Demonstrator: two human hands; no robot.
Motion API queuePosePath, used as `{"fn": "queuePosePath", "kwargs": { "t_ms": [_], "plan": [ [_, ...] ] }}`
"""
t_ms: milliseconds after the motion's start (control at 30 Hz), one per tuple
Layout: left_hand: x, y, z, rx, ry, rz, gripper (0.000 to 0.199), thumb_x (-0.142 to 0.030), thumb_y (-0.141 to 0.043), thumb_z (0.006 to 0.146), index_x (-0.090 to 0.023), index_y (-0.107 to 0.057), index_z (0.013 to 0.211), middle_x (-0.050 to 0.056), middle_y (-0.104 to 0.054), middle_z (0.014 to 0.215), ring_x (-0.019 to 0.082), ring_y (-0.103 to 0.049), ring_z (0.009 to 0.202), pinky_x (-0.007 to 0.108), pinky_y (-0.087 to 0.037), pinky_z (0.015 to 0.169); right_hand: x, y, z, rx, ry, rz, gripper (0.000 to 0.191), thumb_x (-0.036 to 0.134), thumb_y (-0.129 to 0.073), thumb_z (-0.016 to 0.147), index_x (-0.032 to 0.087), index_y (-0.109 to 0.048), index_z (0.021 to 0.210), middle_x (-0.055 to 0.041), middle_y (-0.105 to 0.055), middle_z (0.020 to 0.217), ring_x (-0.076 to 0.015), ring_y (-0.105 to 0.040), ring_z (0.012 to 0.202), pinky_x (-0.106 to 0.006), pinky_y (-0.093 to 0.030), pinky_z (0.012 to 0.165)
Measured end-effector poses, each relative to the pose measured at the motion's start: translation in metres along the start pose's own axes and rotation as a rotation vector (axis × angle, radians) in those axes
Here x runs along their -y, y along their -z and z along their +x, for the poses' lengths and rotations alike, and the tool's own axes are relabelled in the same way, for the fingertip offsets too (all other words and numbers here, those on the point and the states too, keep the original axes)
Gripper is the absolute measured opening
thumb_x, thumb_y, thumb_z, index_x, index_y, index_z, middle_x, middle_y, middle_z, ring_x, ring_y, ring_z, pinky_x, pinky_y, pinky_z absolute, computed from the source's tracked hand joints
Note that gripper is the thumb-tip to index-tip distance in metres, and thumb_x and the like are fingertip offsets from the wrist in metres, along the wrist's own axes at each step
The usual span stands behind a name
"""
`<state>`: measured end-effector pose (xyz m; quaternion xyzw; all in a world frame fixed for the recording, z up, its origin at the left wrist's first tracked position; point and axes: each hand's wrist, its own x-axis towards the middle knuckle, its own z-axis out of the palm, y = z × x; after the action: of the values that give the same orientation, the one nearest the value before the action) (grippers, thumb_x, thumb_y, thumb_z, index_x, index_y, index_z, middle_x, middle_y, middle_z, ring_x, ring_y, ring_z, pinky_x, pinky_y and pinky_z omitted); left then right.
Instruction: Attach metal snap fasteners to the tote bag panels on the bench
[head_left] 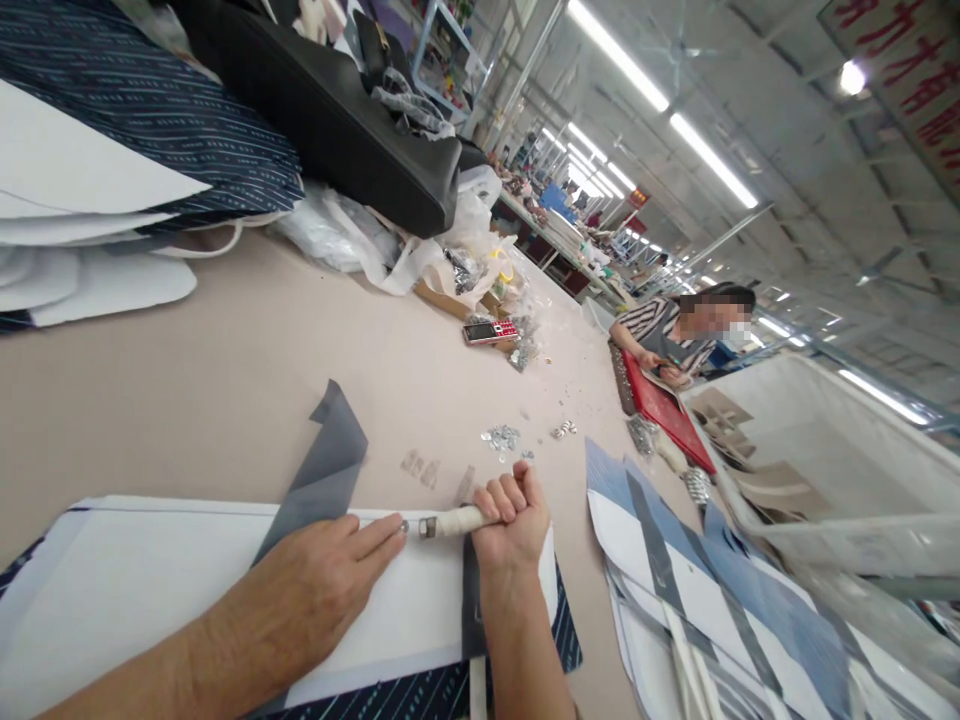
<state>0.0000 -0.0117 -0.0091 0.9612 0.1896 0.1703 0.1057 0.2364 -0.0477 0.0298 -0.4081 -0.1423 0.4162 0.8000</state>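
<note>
My left hand [311, 590] lies over a white panel [150, 580] with dark striped fabric [390, 695] under it. Its fingertips are together at a small metal piece [405, 526] near the panel's upper edge. Wrapped in the fingers of my right hand [511, 520] is a tool with a white-wrapped handle [457, 522], its metal end pointing left, close to the small metal piece. A grey strip [330, 460] runs beneath my left hand and sticks out past the panel. Another dark strip [472, 600] lies beside my right wrist.
Small metal parts [501, 437] are scattered beyond my hands, near a red phone [490, 332] and plastic bags [465, 230]. Blue and white panels [675, 560] lie at right. A black bag [360, 130] and striped fabric [172, 120] are at upper left. A person [675, 330] works beside a red tray [667, 410].
</note>
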Motion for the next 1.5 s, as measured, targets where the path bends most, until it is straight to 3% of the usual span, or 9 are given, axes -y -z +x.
{"fn": "queuePosePath", "kwargs": {
  "t_ms": [167,367,567,733,933,1067,1200,1333,1500],
  "plan": [
    [-0.003,-0.001,-0.002,0.004,0.001,-0.040,0.053,0.004,-0.046,0.089,-0.014,-0.069,0.134,0.013,-0.074,0.137,0.025,-0.074,0.105,0.038,-0.060,0.087,-0.015,0.000,0.008,-0.017,-0.019,-0.009,0.026,0.042,-0.084,0.080,0.024,-0.065,0.079,0.0178,-0.015,0.050,-0.0082,-0.002,0.046,-0.016,-0.030,0.038],
    [-0.005,0.002,0.000,-0.121,-0.017,-0.024,0.049,0.002,-0.048,0.086,-0.012,-0.072,0.126,0.009,-0.078,0.129,0.024,-0.074,0.093,0.039,-0.058,0.073,-0.021,0.003,0.006,-0.036,-0.047,0.019,0.023,0.034,-0.086,0.078,0.022,-0.067,0.076,0.0177,-0.014,0.051,-0.0077,0.000,0.048,-0.013,-0.028,0.038],
    [-0.006,0.003,0.001,-0.073,-0.005,-0.041,0.053,0.002,-0.048,0.083,-0.011,-0.071,0.129,0.011,-0.076,0.134,0.024,-0.074,0.094,0.039,-0.059,0.075,-0.021,0.002,0.006,-0.002,-0.009,-0.027,0.019,0.034,-0.079,0.087,0.022,-0.069,0.076,0.0166,-0.011,0.054,-0.0081,0.001,0.048,-0.013,-0.029,0.036],
    [-0.007,0.007,0.002,-0.162,0.003,-0.072,0.047,0.001,-0.046,0.085,-0.011,-0.074,0.121,0.010,-0.080,0.126,0.024,-0.075,0.087,0.039,-0.061,0.071,-0.018,-0.025,-0.008,-0.020,0.075,-0.011,0.016,0.035,-0.074,0.091,0.023,-0.073,0.081,0.0158,-0.016,0.052,-0.0070,-0.002,0.044,-0.012,-0.029,0.033],
    [-0.005,0.012,0.003,-0.191,-0.038,-0.046,0.041,-0.003,-0.045,0.094,-0.009,-0.072,0.125,0.012,-0.080,0.124,0.024,-0.077,0.091,0.038,-0.065,0.076,-0.012,-0.061,-0.031,0.233,0.175,-0.139,0.023,0.040,-0.066,0.100,0.026,-0.072,0.084,0.0147,-0.023,0.049,-0.0050,-0.012,0.037,-0.014,-0.032,0.037],
    [-0.004,0.009,0.002,-0.164,-0.045,-0.029,0.041,-0.003,-0.044,0.095,-0.011,-0.070,0.126,0.012,-0.078,0.130,0.025,-0.077,0.099,0.040,-0.065,0.087,-0.006,-0.052,-0.025,0.139,0.155,-0.129,0.022,0.041,-0.069,0.097,0.026,-0.068,0.081,0.0157,-0.020,0.049,-0.0059,-0.009,0.038,-0.013,-0.029,0.034],
    [-0.004,0.007,0.000,-0.121,-0.026,-0.047,0.043,-0.004,-0.044,0.095,-0.013,-0.070,0.128,0.011,-0.077,0.132,0.026,-0.076,0.102,0.040,-0.065,0.085,-0.006,-0.039,-0.021,0.068,0.145,-0.116,0.021,0.041,-0.071,0.096,0.026,-0.068,0.082,0.0158,-0.017,0.050,-0.0067,-0.007,0.039,-0.013,-0.030,0.033],
    [-0.005,0.007,-0.001,-0.136,-0.008,-0.070,0.045,-0.002,-0.042,0.095,-0.014,-0.071,0.127,0.012,-0.076,0.133,0.025,-0.076,0.102,0.039,-0.063,0.089,-0.007,-0.041,-0.025,0.127,0.148,-0.130,0.023,0.039,-0.066,0.100,0.027,-0.070,0.081,0.0145,-0.018,0.050,-0.0071,-0.008,0.038,-0.014,-0.031,0.034],
    [-0.006,0.008,0.001,-0.154,-0.004,-0.073,0.046,0.000,-0.041,0.093,-0.012,-0.071,0.126,0.013,-0.077,0.129,0.025,-0.076,0.097,0.038,-0.062,0.082,-0.005,-0.054,-0.025,0.261,0.138,-0.204,0.024,0.037,-0.063,0.103,0.027,-0.073,0.083,0.0139,-0.019,0.050,-0.0058,-0.010,0.037,-0.014,-0.031,0.037]
  ]
}}
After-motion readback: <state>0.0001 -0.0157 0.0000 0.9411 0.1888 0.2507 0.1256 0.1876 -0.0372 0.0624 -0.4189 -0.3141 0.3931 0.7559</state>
